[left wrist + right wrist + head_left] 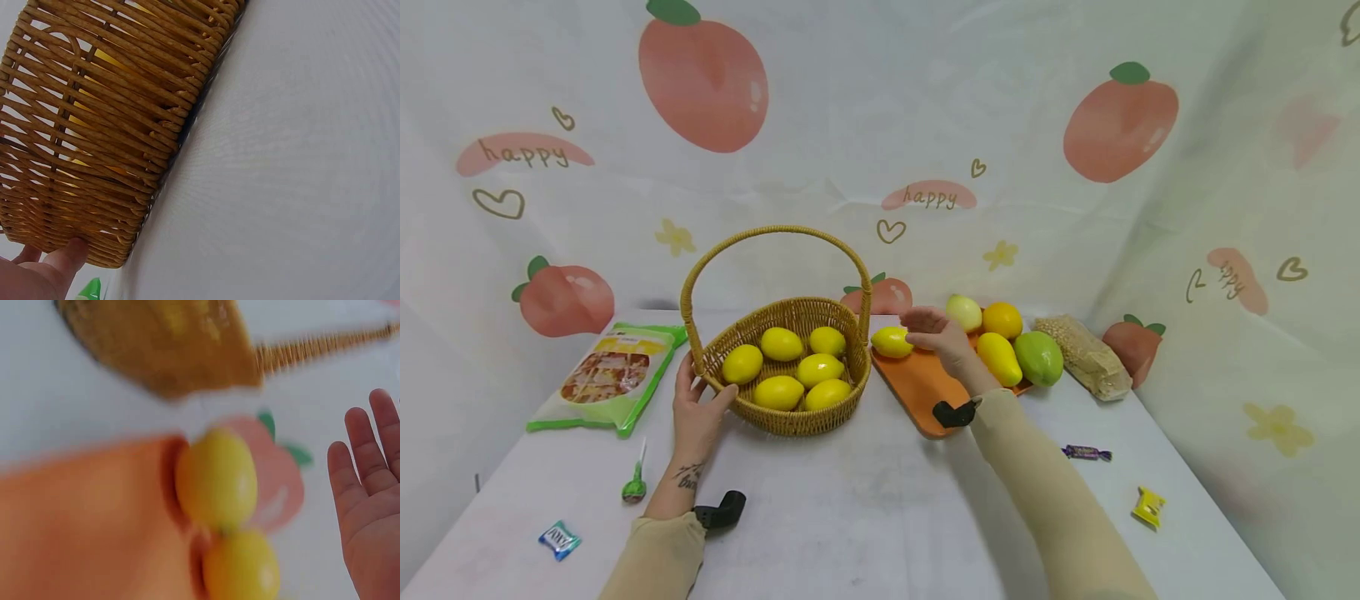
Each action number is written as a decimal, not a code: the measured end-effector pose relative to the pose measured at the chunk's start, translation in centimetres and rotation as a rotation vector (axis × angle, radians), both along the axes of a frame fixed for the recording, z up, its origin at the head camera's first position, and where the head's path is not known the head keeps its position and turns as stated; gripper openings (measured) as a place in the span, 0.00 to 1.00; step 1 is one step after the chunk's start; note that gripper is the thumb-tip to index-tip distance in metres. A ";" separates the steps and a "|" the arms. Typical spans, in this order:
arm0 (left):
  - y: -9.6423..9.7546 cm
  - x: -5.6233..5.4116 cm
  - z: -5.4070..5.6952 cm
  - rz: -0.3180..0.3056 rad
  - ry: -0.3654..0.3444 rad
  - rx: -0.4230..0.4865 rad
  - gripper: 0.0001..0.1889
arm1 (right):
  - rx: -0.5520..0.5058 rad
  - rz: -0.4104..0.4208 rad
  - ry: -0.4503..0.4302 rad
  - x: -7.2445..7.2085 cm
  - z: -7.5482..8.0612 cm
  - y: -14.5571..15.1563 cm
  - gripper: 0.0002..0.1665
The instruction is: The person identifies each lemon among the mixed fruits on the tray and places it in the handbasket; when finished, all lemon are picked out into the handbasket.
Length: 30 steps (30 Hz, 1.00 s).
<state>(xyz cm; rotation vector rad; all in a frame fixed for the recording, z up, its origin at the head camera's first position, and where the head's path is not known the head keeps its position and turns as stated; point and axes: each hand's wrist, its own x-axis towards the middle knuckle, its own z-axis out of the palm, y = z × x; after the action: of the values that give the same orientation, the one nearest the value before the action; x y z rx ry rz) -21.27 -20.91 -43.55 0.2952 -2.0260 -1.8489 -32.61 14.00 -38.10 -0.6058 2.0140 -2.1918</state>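
A wicker basket [797, 423] with a tall arched handle stands on the table and contains several lemons [778, 393]. My left hand [695, 412] holds the basket's left side, the thumb at its front wall and the fingers partly hidden behind. In the left wrist view, the thumb [75, 250] touches the woven wall. My right hand [943, 342] hovers over the orange tray [917, 387], fingers extended and nothing held. Near its fingertips a lemon [891, 342] lies at the tray's far left. The right wrist view shows two lemons [215, 478] by the tray's edge.
Right of my hand lie a yellow mango [998, 360], an orange [1002, 320], a pale round fruit [964, 312] and a green fruit [1039, 358]. Beyond sits a bag of beans or grain [1086, 358]. A green-edged food packet [610, 375], a lollipop [634, 483] and wrapped candies [1148, 507] lie around.
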 end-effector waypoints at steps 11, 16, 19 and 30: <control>0.2 0.0 0.2 -0.012 -0.010 0.022 0.44 | 0.149 -0.242 -0.163 -3.7 -1.9 3.6 0.26; 0.0 0.3 0.2 -0.015 -0.019 -0.003 0.44 | 0.224 -0.261 -0.215 -4.4 -3.2 3.8 0.27; -0.1 0.5 0.0 -0.016 -0.038 -0.012 0.44 | 0.289 -0.264 -0.236 -4.7 -3.8 3.6 0.29; -0.1 0.2 0.0 -0.014 -0.038 0.001 0.44 | 0.469 -0.244 -0.224 -5.3 -4.3 3.1 0.36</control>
<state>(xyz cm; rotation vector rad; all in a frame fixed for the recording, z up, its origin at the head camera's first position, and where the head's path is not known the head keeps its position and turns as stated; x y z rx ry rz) -21.03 -21.03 -43.54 0.3189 -2.0577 -1.8657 -37.94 17.09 -42.38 -0.0583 2.4495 -1.6910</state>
